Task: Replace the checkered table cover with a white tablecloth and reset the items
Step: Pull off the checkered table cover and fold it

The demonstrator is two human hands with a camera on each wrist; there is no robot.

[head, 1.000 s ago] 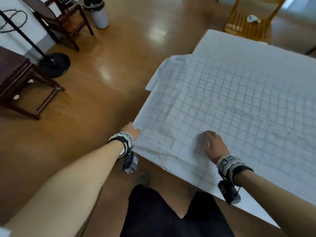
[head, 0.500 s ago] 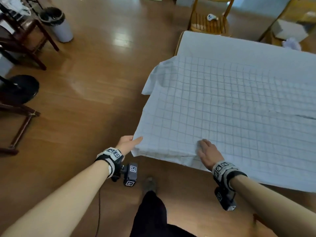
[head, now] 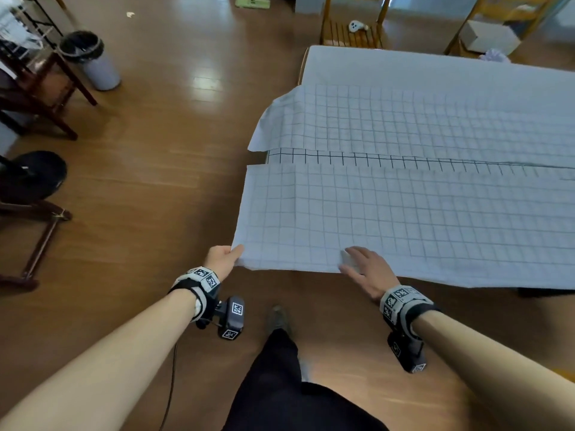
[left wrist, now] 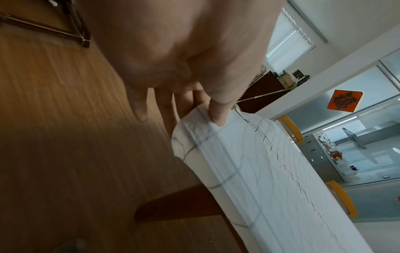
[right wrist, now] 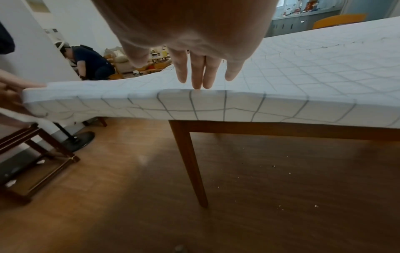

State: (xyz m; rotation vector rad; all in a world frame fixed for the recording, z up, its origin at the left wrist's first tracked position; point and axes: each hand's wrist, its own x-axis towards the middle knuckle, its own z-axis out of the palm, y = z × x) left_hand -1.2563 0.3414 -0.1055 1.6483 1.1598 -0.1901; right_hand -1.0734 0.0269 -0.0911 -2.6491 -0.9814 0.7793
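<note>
Checkered table cover (head: 404, 213) folded lengthwise along table, left hand (head: 222, 259) pinching corner

Readable words or numbers: none in any view.
Wristband markers (head: 203, 276): black-and-white square code patterns on the left wrist's band, at about 7 o'clock in the head view; no letters or digits.
Right wristband markers (head: 399, 298): the same kind of square code patterns, at about 5 o'clock in the head view.
Wrist camera markers (head: 237, 309): square code patterns on the dark camera body under the left wrist.
Orange sign (left wrist: 344, 101): diamond-shaped, on a glass panel at about 3 o'clock in the left wrist view; a dark figure on it, too blurred to read.
</note>
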